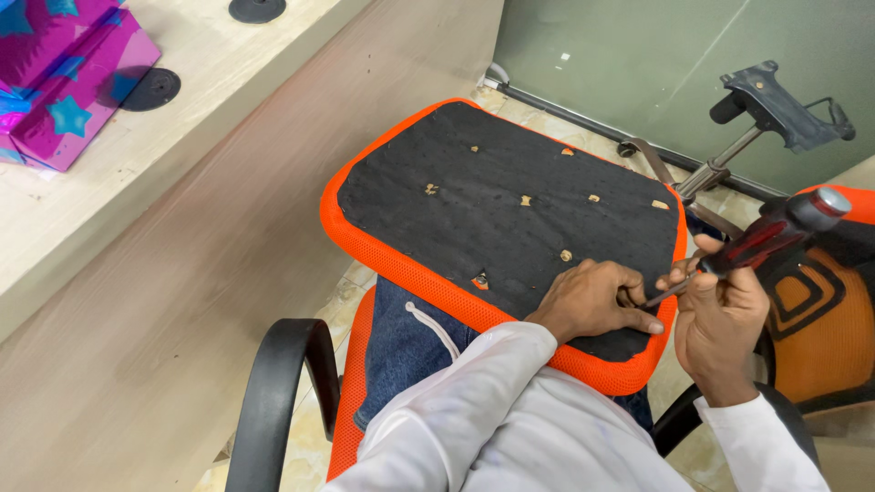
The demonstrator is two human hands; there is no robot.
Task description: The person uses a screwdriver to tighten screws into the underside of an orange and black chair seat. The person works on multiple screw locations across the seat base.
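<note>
An upturned chair seat with a black underside and orange mesh edge lies across my lap, with several small screw holes in it. My left hand rests flat on the seat's near right corner, fingers by the tip of a screwdriver. My right hand grips that screwdriver, which has a red and black handle; its metal shaft slants down to the seat beside my left fingers.
A pale wooden desk runs along the left, with a purple star-patterned box on top. A black chair armrest curves at lower left. A chair base mechanism lies on the floor at upper right, beside another orange chair part.
</note>
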